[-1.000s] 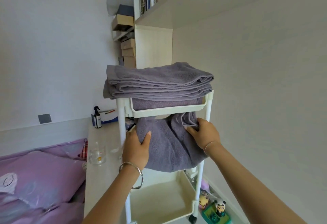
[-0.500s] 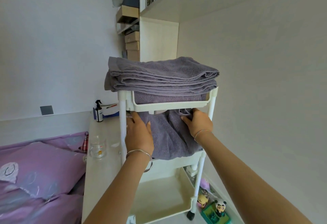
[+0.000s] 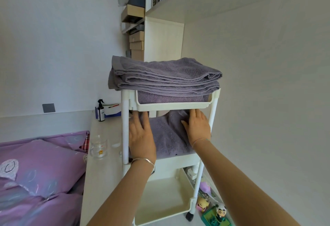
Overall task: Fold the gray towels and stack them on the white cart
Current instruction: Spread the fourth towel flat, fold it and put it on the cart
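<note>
A white three-tier cart [image 3: 125,129] stands in front of me. Folded gray towels [image 3: 164,75] are piled on its top tray, hanging over the rim. Another gray towel [image 3: 166,136] lies bunched on the middle tray. My left hand [image 3: 141,136] rests on the left part of that towel with straight fingers reaching under the top tray. My right hand [image 3: 196,129] presses flat on the towel's right part, fingers extended. The far side of the middle towel is hidden by the top tray.
The cart's bottom tray [image 3: 160,213] holds nothing. A white side table [image 3: 101,154] at the left carries a glass mug [image 3: 99,148] and a spray bottle [image 3: 100,110]. A purple bed [image 3: 35,172] lies further left. Small toys [image 3: 214,211] sit on the floor at the right. A bookshelf [image 3: 164,36] rises behind.
Both hands pushed the hanging gray towel up and into the middle tray. Their fingers, which gripped the cloth before, now lie flat on it.
</note>
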A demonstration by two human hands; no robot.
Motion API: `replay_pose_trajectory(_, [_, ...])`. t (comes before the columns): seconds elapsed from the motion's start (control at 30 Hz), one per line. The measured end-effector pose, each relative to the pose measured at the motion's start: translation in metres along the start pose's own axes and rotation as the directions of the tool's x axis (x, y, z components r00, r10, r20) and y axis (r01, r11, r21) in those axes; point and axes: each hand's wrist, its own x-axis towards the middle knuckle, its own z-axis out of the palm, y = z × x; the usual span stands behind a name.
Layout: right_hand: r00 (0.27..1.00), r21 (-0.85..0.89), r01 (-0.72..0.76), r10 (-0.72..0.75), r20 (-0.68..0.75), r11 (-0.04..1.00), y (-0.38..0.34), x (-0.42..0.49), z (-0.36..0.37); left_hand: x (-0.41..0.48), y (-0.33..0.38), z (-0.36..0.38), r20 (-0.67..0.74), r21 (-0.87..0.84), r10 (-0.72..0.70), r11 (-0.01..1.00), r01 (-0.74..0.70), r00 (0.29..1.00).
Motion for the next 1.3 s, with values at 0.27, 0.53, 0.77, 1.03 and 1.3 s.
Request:
replay_pose_trajectory(0.27, [0.919,-0.248,0.382,-0.394,-0.001,0.89,0.031,-0.037,0.028,-0.023,-0.019,0.014,0.464,0.231,0.089,0.948,-0.217,0.882])
replay_pose_trajectory(0.53, [0.974,-0.233,0.218,-0.198,0.105,0.948,0.028,-0.045,0.037,-0.023,-0.015,0.02,0.545,0.298,-0.065,0.947,-0.121,0.836])
replay_pose_trajectory(0.77, [0.948,-0.243,0.304,-0.318,-0.018,0.921,0.02,-0.056,0.027,-0.021,-0.046,0.008,0.461,0.171,0.183,0.942,-0.289,0.868])
replay_pose_trajectory(1.03, [0.862,-0.226,0.476,-0.502,-0.075,0.85,0.029,-0.073,0.016,-0.024,-0.061,0.01,0.535,0.146,0.292,0.892,-0.427,0.793])
replay_pose_trajectory(1.3, [0.857,-0.219,0.493,-0.513,-0.044,0.842,0.04,-0.099,0.029,-0.026,-0.071,0.01,0.549,0.092,0.403,0.841,-0.533,0.732])
